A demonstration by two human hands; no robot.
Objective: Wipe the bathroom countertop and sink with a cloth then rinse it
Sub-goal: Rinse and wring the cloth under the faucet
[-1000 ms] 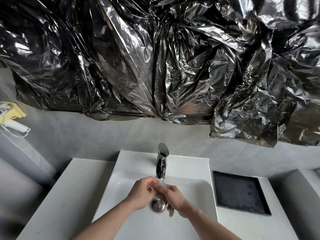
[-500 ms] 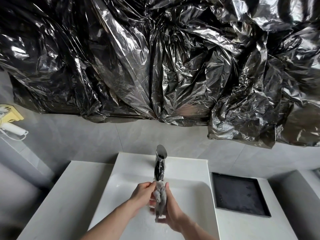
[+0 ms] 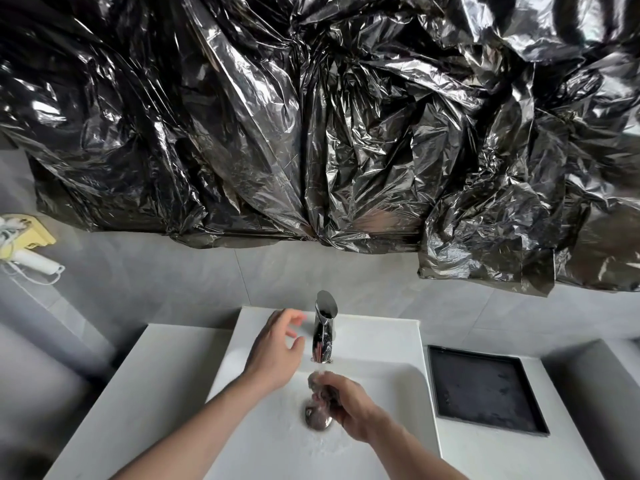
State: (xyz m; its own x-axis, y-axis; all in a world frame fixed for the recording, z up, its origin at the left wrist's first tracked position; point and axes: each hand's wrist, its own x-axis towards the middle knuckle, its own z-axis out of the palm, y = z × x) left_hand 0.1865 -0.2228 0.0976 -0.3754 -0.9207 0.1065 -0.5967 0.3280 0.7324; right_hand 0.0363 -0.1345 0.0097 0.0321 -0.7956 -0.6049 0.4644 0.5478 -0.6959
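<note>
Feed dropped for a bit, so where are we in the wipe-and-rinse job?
Wiping looks over; I can't confirm it. In hand: the right hand grips the balled cloth under the running faucet, above the drain. The left hand hangs open beside the faucet. Left: shut off water, wring out.

Glossy chrome faucet (image 3: 325, 327), smooth white sink (image 3: 377, 344), crinkled shiny black plastic sheet (image 3: 311, 116).

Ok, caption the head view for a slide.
Right hand squeezes cloth under running faucet; left hand reaches toward it.
</note>
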